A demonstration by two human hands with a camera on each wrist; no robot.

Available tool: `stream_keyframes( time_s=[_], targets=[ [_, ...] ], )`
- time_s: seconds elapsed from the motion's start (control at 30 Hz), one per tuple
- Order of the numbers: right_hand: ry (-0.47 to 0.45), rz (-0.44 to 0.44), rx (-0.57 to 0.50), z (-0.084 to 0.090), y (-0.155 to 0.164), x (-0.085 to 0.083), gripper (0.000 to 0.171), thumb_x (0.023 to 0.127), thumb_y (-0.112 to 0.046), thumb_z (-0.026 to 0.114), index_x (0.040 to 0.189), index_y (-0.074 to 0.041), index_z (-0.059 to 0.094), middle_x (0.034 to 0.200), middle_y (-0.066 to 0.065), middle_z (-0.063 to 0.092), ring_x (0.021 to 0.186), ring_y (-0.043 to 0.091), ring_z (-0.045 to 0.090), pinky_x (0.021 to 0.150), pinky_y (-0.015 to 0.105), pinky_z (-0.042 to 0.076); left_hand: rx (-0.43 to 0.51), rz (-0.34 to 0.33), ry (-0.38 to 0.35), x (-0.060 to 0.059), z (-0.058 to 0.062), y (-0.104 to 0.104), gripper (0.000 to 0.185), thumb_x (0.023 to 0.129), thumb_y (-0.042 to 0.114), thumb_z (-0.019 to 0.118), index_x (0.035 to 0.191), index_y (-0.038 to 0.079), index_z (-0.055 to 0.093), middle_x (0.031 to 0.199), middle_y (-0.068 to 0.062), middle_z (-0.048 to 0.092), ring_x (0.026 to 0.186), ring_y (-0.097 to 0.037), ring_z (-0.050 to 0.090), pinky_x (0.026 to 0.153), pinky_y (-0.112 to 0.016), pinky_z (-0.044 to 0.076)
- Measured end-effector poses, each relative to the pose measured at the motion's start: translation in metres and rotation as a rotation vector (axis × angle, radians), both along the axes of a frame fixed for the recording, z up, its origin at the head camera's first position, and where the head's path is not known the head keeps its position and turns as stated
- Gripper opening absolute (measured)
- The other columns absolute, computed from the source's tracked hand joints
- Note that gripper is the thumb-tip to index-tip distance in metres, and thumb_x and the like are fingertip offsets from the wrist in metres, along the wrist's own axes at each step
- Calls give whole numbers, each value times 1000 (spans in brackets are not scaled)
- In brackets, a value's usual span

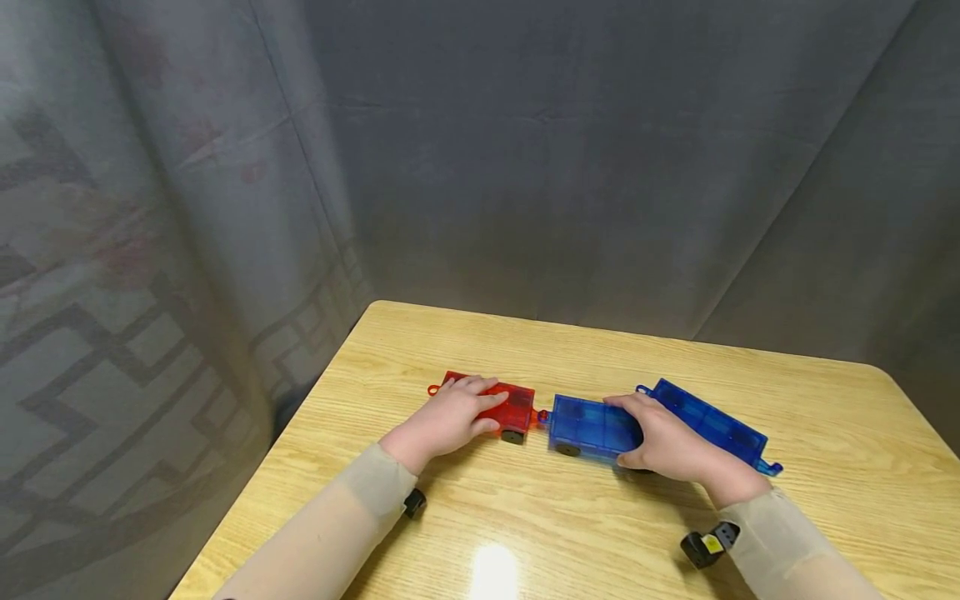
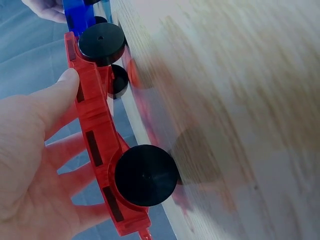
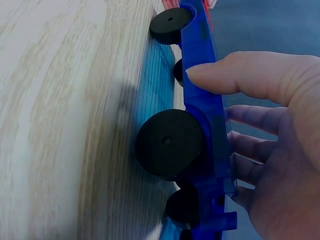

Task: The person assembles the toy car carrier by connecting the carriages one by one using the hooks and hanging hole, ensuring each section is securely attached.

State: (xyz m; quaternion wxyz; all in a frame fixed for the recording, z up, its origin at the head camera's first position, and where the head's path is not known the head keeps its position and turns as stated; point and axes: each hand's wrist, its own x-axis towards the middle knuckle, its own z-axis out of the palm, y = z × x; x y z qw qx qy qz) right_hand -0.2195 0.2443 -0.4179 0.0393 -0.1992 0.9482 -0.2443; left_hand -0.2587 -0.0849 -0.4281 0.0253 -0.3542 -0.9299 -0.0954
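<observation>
A red see-through wheeled cart point(image 1: 517, 406) stands on the wooden table point(image 1: 525, 517). My left hand point(image 1: 450, 421) grips it, fingers laid over its top and thumb on its near side. In the left wrist view the thumb point(image 2: 55, 95) presses the red cart point(image 2: 95, 130) beside its black wheel point(image 2: 145, 175). Just right of it stands a blue cart point(image 1: 588, 425), end to end with the red one at a small hitch point(image 1: 542, 417). My right hand point(image 1: 663, 442) grips the blue cart point(image 3: 205, 100) the same way, thumb point(image 3: 235, 75) on its side above a black wheel point(image 3: 170, 142).
A second blue cart point(image 1: 712, 425) lies behind my right hand, angled toward the table's right side. A grey curtain point(image 1: 525, 167) hangs close behind the table. The table's left edge point(image 1: 300, 408) drops off near the red cart.
</observation>
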Motion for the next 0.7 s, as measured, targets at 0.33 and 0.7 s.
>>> stream_keyframes(
  time_s=[0.33, 0.7],
  targets=[
    [3, 6, 1, -2, 0, -1, 79, 63, -18, 80, 132, -8, 43, 131, 19, 38, 123, 42, 26, 89, 60, 30, -6, 11, -15, 0, 0, 0, 52, 87, 44, 52, 134, 24, 44, 141, -3, 32, 127, -24, 28, 99, -53, 21],
    [14, -3, 18, -3, -2, 1, 79, 64, -18, 80, 132, -8, 43, 129, 18, 40, 120, 41, 31, 88, 59, 31, -11, 17, -25, 1, 2, 0, 52, 87, 44, 52, 134, 24, 43, 141, -3, 32, 128, -26, 26, 99, -53, 20]
  ],
)
